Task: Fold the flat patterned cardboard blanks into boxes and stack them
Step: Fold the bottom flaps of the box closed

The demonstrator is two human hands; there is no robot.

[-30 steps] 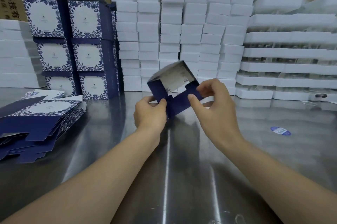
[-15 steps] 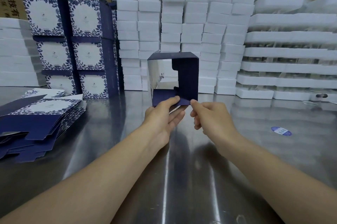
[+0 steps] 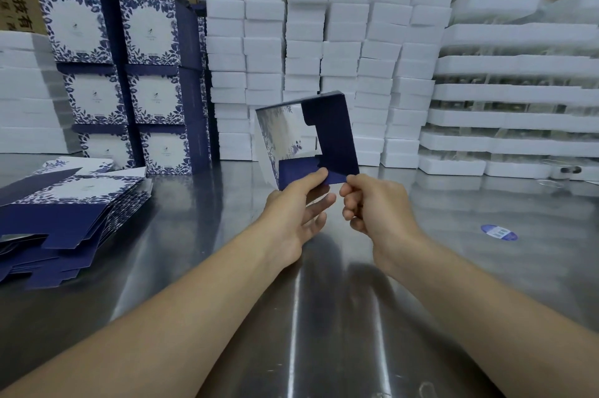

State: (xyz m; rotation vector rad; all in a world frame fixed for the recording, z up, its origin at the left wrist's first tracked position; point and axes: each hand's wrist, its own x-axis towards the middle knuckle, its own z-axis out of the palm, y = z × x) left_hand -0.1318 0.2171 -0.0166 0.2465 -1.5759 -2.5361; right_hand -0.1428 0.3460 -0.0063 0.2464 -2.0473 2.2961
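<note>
A dark blue box (image 3: 334,135) with a floral pattern is held up over the steel table (image 3: 324,316), opened into a square tube and tilted a little. My left hand (image 3: 296,209) holds its lower edge, thumb on the inner bottom flap and fingers underneath. My right hand (image 3: 372,203) pinches the lower right corner. A pile of flat blanks (image 3: 61,212) lies at the left. Finished boxes (image 3: 129,73) stand stacked in two columns at the back left.
White foam blocks (image 3: 324,50) are stacked in a wall at the back centre. White foam trays (image 3: 512,92) are piled at the right and far left. A blue oval sticker (image 3: 499,232) lies on the table at the right.
The blank went from a skewed, half-open shape to a square tube. My hands dropped to its lower edge. Since half a second ago the box has tilted slightly.
</note>
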